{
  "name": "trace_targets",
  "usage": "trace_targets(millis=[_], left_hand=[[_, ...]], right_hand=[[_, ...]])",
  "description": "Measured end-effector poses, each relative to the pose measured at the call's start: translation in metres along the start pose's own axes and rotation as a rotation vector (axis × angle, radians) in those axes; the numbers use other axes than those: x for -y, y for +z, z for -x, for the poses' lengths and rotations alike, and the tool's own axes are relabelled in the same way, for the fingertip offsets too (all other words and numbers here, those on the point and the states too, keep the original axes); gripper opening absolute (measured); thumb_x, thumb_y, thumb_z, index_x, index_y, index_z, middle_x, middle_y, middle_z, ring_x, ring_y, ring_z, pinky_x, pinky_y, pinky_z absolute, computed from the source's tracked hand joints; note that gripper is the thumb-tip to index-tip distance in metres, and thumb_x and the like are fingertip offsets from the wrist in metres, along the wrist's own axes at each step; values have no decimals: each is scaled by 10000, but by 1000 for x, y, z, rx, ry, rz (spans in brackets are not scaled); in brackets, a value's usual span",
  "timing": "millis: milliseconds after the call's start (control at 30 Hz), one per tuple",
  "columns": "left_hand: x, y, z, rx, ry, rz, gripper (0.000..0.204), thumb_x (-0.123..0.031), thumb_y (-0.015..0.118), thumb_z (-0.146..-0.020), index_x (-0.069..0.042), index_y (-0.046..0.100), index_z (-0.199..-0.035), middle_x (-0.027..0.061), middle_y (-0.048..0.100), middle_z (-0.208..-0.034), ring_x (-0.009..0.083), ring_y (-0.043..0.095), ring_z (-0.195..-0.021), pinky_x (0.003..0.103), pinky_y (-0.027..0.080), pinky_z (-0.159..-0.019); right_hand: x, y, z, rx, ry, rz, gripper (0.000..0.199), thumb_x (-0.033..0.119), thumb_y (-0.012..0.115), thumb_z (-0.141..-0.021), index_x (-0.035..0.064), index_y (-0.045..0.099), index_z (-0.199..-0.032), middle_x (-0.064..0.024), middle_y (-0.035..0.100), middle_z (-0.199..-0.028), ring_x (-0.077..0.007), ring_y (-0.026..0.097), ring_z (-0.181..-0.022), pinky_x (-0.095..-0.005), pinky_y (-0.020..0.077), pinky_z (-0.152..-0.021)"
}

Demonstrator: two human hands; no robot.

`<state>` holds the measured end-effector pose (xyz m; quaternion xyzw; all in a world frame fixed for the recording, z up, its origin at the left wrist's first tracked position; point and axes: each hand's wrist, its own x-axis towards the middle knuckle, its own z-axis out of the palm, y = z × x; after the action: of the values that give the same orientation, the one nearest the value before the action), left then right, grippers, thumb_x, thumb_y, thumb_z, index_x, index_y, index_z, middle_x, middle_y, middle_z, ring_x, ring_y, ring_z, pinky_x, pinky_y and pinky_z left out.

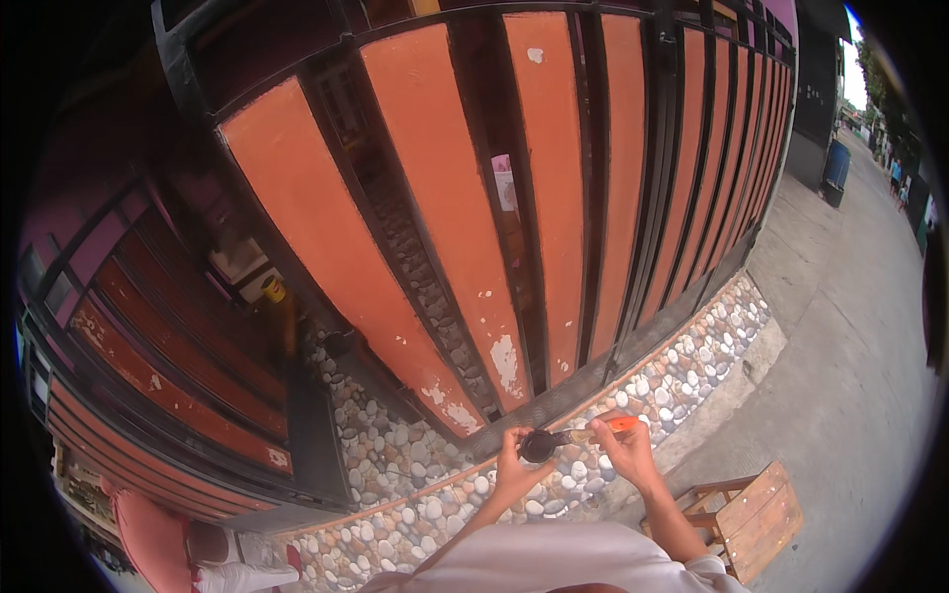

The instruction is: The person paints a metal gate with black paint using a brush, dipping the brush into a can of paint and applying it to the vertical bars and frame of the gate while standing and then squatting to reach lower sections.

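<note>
My left hand (512,472) grips a small round container (539,447) with a dark inside, its fingers wrapped round the side. In my right hand (626,460) is a paintbrush (623,424) with an orange handle, pinched near the middle. The brush's head points left and meets the container's rim; whether its tip dips inside I cannot tell. Just beyond both hands stands a metal gate (563,208) with orange slats and black bars. Pale patches of worn paint show low on several slats.
A pebbled strip (682,361) runs along the gate's foot. Close by on the right stands a wooden stool (761,524). Another person in a pink top (153,539) is at the lower left. A blue barrel (836,166) stands farther up the concrete road (840,296).
</note>
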<state>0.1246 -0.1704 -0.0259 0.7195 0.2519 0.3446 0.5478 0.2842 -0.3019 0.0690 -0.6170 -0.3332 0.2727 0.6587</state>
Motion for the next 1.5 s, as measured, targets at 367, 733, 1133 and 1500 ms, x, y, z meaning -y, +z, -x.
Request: trace_targets(millis=[367, 733, 1133, 1500], left_hand=[[1, -14, 13, -39, -47, 94, 664, -82, 844, -691, -45, 388, -1172, 107, 539, -1142, 181, 573, -1074, 340, 481, -937], [4, -30, 10, -132, -57, 18, 678, -81, 846, -683, -23, 390, -1181, 128, 488, -1155, 203, 543, -1092, 340, 475, -929], [12, -62, 36, -311, -150, 25, 646, -32, 827, -673, -67, 393, -1151, 97, 501, -1170, 186, 571, -1066, 332, 493, -930], [25, -94, 54, -344, -235, 96, 673, 32, 810, -687, -52, 358, -1178, 94, 479, -1174, 160, 551, -1088, 284, 475, -923]], right_hand=[[-16, 10, 2, 111, -83, 88, 209, 178, 666, -942, -30, 686, -944, -48, 704, -793, -99, 671, -753, -238, 507, -674], [-29, 22, -17, 25, 217, -543, 267, 238, 622, -980, -22, 620, -1040, -107, 674, -997, -163, 668, -812, -304, 541, -707], [-56, 72, -49, 44, 167, -479, 278, 200, 580, -995, -46, 665, -1091, -109, 686, -1018, -161, 666, -851, -289, 544, -765], [-68, 119, -100, -95, -512, 308, 138, 58, 686, -883, 22, 732, -1008, -113, 677, -848, -222, 618, -762, -318, 484, -697]])
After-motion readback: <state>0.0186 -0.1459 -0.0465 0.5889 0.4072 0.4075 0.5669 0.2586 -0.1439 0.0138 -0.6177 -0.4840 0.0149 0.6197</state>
